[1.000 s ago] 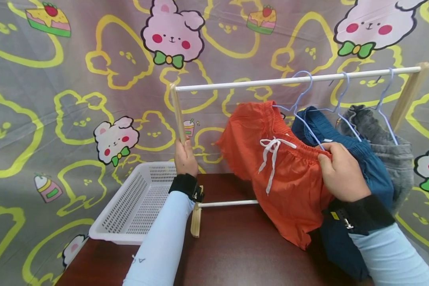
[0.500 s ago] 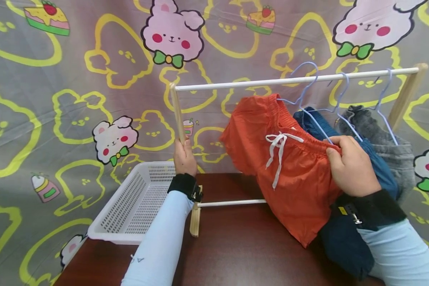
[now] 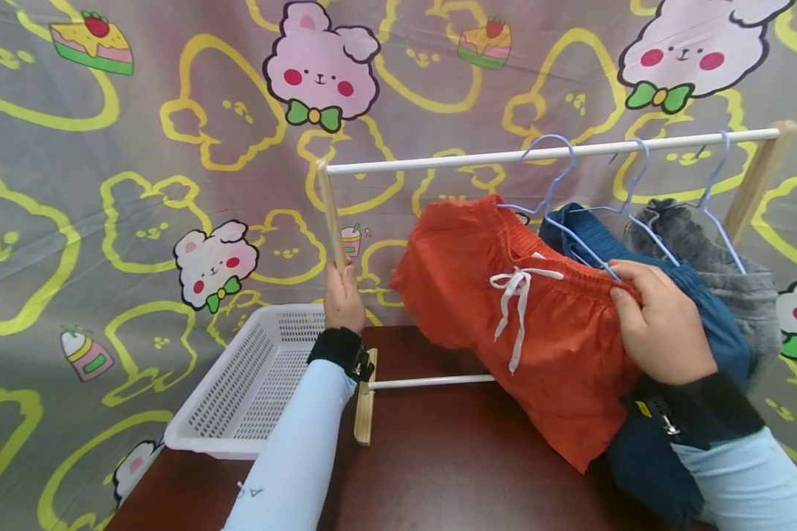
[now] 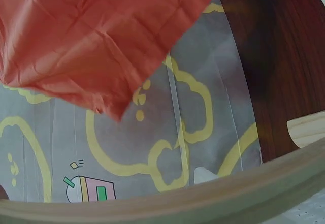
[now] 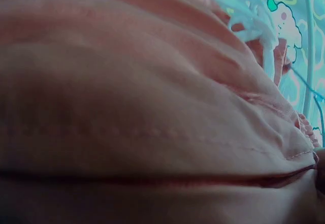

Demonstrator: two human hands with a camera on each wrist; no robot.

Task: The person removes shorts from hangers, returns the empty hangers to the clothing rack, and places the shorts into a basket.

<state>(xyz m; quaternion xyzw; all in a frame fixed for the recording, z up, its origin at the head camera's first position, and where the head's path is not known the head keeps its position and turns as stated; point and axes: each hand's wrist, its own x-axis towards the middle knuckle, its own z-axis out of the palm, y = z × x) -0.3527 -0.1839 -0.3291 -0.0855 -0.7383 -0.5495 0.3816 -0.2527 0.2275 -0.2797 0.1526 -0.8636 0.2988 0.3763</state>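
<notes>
Basket [image 3: 212, 447]: lower left of frame, on table [image 3: 478, 457], left of rack [image 3: 332, 214]. Foremost shorts [image 3: 558, 354]: right of centre, below top bar [image 3: 438, 161]. Second garment [image 3: 724, 324]: behind these. Third garment [image 3: 753, 302]: behind second, far right. Curtain [image 3: 139, 140]: behind everything.

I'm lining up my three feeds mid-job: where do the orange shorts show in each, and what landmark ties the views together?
Head: orange shorts right of centre, waistband held by the right hand.
Left wrist: orange shorts fill the upper left.
Right wrist: orange shorts fill most of the picture.
Shared landmark: the patterned backdrop, visible in all three.
</notes>
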